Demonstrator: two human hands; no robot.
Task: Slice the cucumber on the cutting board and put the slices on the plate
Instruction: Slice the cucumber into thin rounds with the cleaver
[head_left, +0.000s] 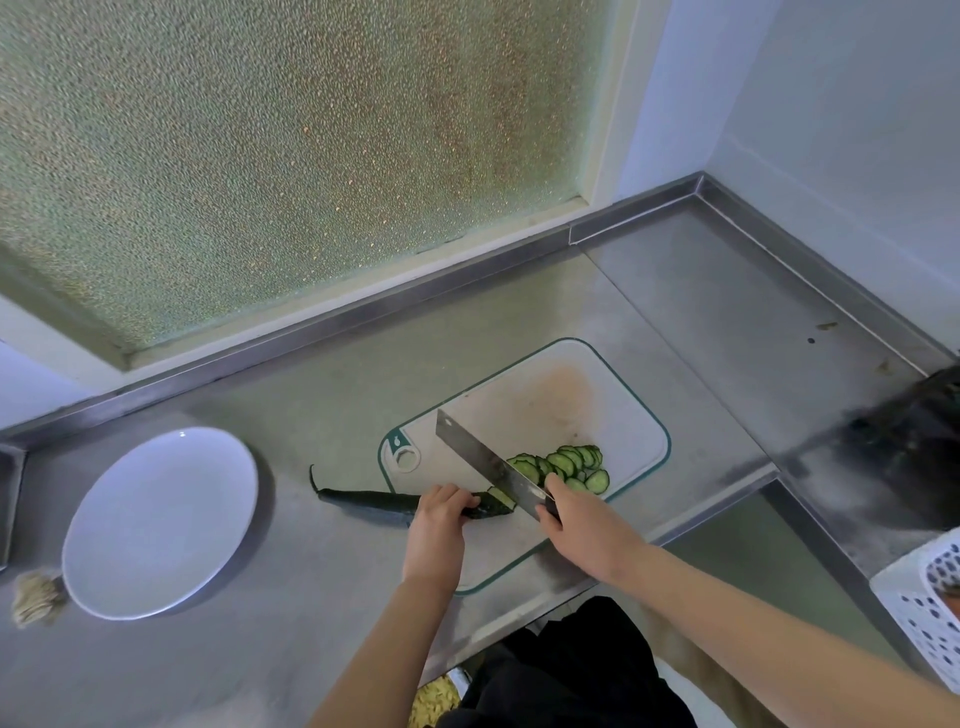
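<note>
Our left grip (441, 512) curls over the cucumber (374, 501) to steady it half off the cutting board (545, 395), while our right grip (576, 525) clasps the cleaver (483, 457) at the cut end, slices (571, 465) fanned beyond the blade, the white plate (161, 519) well apart on the bench (311, 389)

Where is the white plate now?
In the head view, the white plate lies on the steel counter at the left, left of the cucumber and cutting board.
</note>
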